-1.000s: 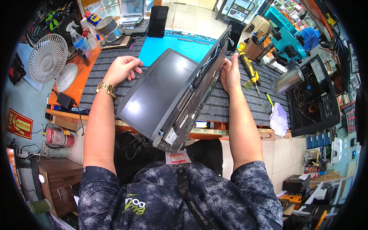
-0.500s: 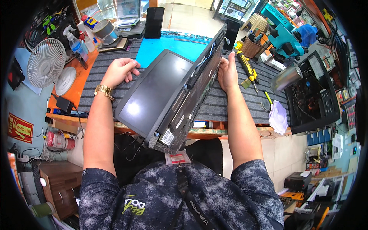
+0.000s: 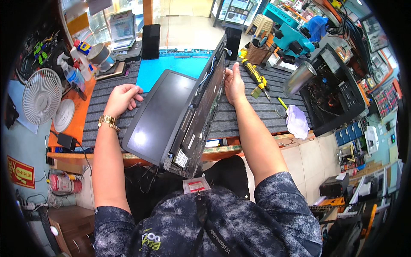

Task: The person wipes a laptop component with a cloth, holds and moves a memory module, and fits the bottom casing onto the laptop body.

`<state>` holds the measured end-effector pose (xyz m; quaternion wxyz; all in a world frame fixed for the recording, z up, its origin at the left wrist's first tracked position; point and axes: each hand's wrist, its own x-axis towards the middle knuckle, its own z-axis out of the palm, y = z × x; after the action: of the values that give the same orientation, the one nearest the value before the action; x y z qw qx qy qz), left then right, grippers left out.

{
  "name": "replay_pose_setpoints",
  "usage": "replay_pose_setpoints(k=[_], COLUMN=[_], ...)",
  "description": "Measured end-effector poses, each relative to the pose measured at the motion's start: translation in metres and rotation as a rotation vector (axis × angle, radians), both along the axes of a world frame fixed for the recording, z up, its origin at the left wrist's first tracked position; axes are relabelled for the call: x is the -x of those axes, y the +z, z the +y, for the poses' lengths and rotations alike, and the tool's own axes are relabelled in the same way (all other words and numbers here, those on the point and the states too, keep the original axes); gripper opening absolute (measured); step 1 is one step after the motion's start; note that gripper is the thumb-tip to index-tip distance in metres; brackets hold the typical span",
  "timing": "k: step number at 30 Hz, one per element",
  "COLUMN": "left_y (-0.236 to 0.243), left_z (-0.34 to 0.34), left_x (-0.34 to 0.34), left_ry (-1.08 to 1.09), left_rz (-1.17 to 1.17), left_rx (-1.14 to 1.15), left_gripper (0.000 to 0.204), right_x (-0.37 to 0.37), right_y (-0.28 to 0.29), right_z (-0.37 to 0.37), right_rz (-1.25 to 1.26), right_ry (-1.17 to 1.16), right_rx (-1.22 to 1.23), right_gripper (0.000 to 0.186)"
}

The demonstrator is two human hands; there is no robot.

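Since the black-plastic laptop (image 3: 165, 111) overhangs the grey-ribbed table (image 3: 231, 122), I judge it could slip: left grip (image 3: 124, 97) loose, empty; right grip (image 3: 235, 86) unclear.

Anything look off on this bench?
Yes. The laptop base is tipped up, inner parts exposed, its near end seemingly past the bench edge. A crumpled whitish sheet lies toward the right, and the black computer case there is open-sided.

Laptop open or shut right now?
Open: its screen panel faces up beside the left hand, and the base stands steeply raised by the right hand.
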<state>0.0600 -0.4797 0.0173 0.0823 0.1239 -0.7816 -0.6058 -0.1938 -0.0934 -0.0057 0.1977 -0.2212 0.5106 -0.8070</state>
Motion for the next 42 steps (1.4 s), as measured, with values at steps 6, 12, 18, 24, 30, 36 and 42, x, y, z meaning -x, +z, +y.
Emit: replay_pose_setpoints(k=[6, 12, 18, 24, 30, 36, 42], left_y=[-0.002, -0.004, -0.003, -0.009, -0.021, -0.008, -0.011], left_z=[0.002, -0.003, 0.014, 0.002, -0.005, 0.005, -0.01], left_x=[0.008, 0.004, 0.02, 0.021, 0.011, 0.019, 0.025], left_ry=[0.001, 0.064, 0.059, 0.079, 0.114, 0.132, 0.063], left_rz=[-0.024, -0.043, -0.05, 0.006, 0.056, -0.014, -0.022], left_rx=[-0.014, 0.049, 0.085, 0.077, -0.023, -0.073, -0.026], left_gripper=[0.032, 0.034, 0.035, 0.033, 0.031, 0.024, 0.022], right_x=[-0.002, 0.004, 0.01, 0.028, 0.02, 0.012, 0.032], right_y=[-0.001, 0.003, 0.006, 0.03, 0.05, 0.038, 0.029], right_z=[0.001, -0.01, 0.007, 0.011, 0.001, 0.016, 0.02], right_rz=[-0.003, -0.017, -0.063, -0.087, -0.007, -0.019, -0.06], right_ry=[-0.075, -0.003, -0.067, 0.177, 0.014, -0.01, 0.252], right_rx=[-0.058, -0.119, -0.138, -0.254, -0.539, -0.323, -0.223], right_gripper=[0.088, 0.094, 0.095, 0.093, 0.089, 0.09, 0.09])
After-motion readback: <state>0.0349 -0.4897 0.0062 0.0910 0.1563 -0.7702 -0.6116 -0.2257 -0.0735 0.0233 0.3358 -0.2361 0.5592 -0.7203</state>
